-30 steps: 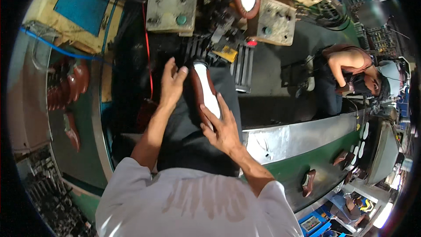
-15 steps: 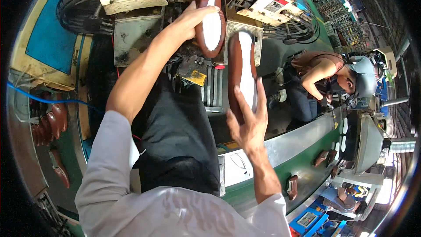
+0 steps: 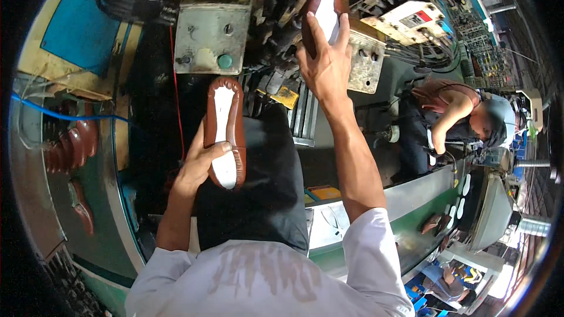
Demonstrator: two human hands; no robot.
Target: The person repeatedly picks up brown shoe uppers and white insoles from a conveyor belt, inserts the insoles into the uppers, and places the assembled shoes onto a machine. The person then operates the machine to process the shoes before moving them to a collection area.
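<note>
Right hand (image 3: 326, 61) fingers clamp a brown shoe (image 3: 324, 0) up at the press (image 3: 364, 53), pinch risk; left hand (image 3: 197, 167) grips another shoe (image 3: 224, 132), sole up.

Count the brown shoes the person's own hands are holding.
2. One shoe, pale sole up, is in the left hand; the other is raised by the right hand at the machine.

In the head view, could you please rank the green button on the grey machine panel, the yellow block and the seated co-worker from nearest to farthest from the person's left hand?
From the left hand, which holds a brown shoe:
1. Yellow block, up and to the right, by the machine.
2. Green button, above, on the grey panel; close to the block's distance, so hard to call.
3. Seated co-worker, far right.
</note>
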